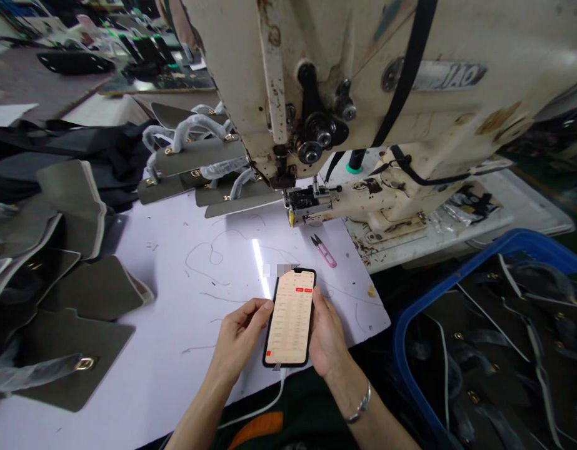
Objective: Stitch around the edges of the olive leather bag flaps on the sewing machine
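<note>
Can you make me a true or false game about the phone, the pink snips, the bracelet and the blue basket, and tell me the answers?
1. The phone is between the left hand and the right hand. True.

2. The pink snips lie on top of the phone. False: they lie beyond it, on the white tabletop.

3. A white cable comes from the phone's bottom end. True.

4. The bracelet is on the person's left wrist. False: it is on the right wrist.

5. The blue basket is on the right side of the picture. True.
</note>
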`<state>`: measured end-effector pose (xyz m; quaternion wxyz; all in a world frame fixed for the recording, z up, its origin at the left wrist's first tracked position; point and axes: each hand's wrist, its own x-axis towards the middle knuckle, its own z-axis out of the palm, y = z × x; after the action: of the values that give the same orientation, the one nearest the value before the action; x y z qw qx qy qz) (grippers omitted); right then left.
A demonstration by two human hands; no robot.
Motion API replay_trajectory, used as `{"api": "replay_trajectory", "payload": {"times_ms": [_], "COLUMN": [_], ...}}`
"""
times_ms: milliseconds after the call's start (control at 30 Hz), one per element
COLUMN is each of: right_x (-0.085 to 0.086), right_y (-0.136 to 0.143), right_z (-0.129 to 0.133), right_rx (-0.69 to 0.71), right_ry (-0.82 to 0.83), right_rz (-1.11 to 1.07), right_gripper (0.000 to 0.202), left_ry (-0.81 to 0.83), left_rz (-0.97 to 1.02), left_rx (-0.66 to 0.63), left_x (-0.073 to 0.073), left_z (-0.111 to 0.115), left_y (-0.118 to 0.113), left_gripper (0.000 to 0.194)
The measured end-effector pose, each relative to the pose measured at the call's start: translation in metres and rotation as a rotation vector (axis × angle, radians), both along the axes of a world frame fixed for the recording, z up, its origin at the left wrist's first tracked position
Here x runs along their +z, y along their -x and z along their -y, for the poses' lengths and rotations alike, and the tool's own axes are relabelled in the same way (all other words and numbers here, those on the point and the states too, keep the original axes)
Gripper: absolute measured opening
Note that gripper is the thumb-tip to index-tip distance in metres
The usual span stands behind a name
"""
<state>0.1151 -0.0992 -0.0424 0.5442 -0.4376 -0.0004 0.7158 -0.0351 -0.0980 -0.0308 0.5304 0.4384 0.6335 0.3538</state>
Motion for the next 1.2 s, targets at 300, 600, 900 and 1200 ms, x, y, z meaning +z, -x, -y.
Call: {"api": "replay_trajectory", "payload": {"times_ms": [300,600,900,1200], "right_x": [0.0,0.0,-0.004,-0.004], "right_y": [0.001,0.0,0.0,0.0], "right_z": [-0.001,0.0,0.0,0.0], "right_rx": [0.006,0.004,-0.003,-0.005], "right_ry": [-0.019,-0.014,-0.02,0.001], "right_rz": [0.015,0.017,0.01,0.01], "right_gripper": [0.046,0.043,0.043,0.046], "left_ry": [0.013,0.037,0.046,0.051], "left_rz": [0.049,0.075,0.082,0.073], "left_rx": [-0.059,-0.094,-0.138,-0.16], "left_x": [0.001,-0.002,-0.002,0.002], "left_z": [0.008,0.013,0.015,0.014], "left_y": [0.006,0.01,0.013,0.011], "left_gripper": [0.028,0.03,0.032,0.033]}}
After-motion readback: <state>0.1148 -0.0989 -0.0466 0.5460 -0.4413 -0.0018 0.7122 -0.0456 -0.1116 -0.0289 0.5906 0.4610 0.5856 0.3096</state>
